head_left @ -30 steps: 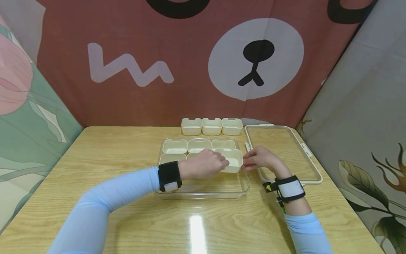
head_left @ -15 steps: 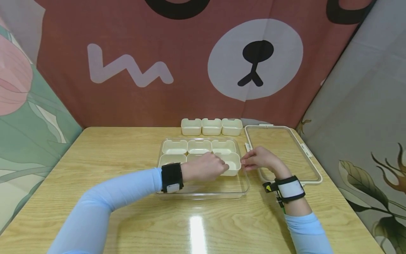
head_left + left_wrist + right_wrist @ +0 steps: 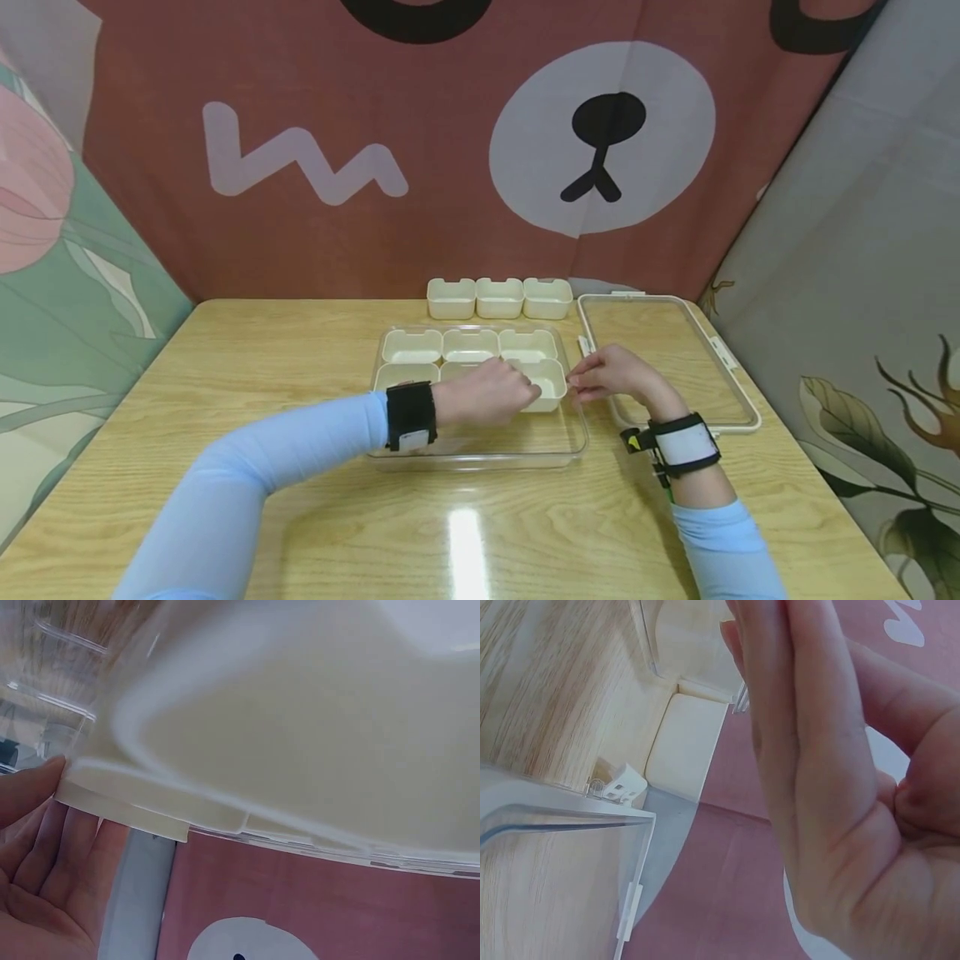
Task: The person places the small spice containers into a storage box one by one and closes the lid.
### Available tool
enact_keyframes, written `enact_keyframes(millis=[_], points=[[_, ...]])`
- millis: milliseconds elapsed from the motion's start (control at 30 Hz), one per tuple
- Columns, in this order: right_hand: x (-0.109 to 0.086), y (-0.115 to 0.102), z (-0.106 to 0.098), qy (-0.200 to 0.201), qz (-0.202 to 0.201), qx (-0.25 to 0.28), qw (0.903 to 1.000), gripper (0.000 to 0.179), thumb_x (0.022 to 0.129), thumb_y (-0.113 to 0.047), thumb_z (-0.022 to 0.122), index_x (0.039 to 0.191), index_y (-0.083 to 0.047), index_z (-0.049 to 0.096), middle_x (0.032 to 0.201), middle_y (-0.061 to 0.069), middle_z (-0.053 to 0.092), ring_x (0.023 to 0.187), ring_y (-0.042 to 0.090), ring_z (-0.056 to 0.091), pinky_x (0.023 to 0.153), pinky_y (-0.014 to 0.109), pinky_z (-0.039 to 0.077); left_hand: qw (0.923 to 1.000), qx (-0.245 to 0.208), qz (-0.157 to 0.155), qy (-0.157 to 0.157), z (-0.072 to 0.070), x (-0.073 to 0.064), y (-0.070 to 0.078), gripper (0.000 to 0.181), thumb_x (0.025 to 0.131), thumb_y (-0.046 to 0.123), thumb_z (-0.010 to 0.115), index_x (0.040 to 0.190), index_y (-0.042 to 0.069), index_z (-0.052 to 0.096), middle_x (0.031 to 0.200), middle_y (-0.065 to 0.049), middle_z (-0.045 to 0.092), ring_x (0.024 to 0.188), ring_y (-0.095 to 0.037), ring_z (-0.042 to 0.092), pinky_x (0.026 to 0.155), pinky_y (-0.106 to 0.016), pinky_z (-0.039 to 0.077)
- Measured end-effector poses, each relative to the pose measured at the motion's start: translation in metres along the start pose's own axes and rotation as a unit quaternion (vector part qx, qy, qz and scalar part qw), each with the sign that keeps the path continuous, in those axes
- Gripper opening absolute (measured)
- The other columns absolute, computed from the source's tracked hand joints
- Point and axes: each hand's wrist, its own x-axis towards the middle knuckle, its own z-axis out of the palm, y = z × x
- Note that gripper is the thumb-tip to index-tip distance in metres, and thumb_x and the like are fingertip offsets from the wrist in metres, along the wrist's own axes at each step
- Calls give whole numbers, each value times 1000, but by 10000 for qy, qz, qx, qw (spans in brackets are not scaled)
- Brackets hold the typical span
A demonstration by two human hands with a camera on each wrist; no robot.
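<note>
At the right side of the clear tub [image 3: 480, 457], I can see from my far-off seat one cream cup [image 3: 551, 390] between two hands. The left hand [image 3: 483, 392] bends over its left wall, fingers curled, and seems to pinch it. The right hand [image 3: 618, 372] meets the right edge with its fingers nearly straight; I can't tell if it pinches or only touches. Holding both sides probably helps the cup stay level and fit snugly. A back row of three cups [image 3: 470, 344] sits just behind it, good for lining up against. Three more cups [image 3: 500, 300] stand together behind the tub, likely put there to be easy to reach. The lid [image 3: 735, 430] lies flat to the right, leaving the tub uncovered.

The left hand hides most of the front row's middle cup. Its own fingertips are mostly hidden, and I can't tell if the held cup touches the tub floor. The left wrist view is mostly blurry cup; the right wrist view cuts off fingertips.
</note>
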Motion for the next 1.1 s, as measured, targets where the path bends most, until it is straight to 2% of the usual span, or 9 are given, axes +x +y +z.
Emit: enact_keyframes(millis=[167, 533, 700, 900, 1100], points=[[0, 0, 0, 2, -13, -16, 10000, 28, 93, -11, 59, 109, 11, 63, 86, 13, 71, 73, 14, 69, 77, 39, 56, 10000, 20, 23, 67, 4, 2, -1, 14, 81, 4, 57, 82, 16, 65, 62, 7, 53, 55, -7, 49, 47, -26, 45], [0, 0, 0, -39, -77, -7, 10000, 29, 93, -11, 60, 110, 12, 62, 84, 12, 72, 72, 14, 70, 76, 38, 56, 9999, 115, -25, 5, 5, 2, 1, 18, 85, 2, 58, 86, 17, 68, 64, 7, 58, 57, -7, 52, 50, -25, 47], [0, 0, -1, -45, -62, -28, 10000, 29, 93, -11, 59, 110, 12, 62, 85, 12, 71, 73, 14, 70, 76, 38, 56, 9997, 216, -67, -109, 3, 2, 3, 21, 86, 0, 56, 90, 17, 68, 65, 5, 58, 58, -7, 50, 49, -24, 45], [0, -1, -1, -62, -75, -37, 9999, 28, 93, -11, 59, 110, 12, 62, 85, 12, 71, 73, 14, 70, 76, 38, 56, 9990, 338, -128, -262, 1, 2, 4, 21, 86, 0, 58, 95, 17, 68, 71, 3, 63, 63, -9, 54, 49, -23, 46], [1, -1, -1, -43, -47, -80, 9999, 29, 93, -11, 59, 110, 11, 62, 85, 11, 71, 73, 14, 69, 76, 39, 56, 9991, 240, -173, -298, 2, 3, 5, 21, 85, 0, 60, 96, 16, 67, 73, 4, 63, 64, -8, 55, 50, -21, 46]])
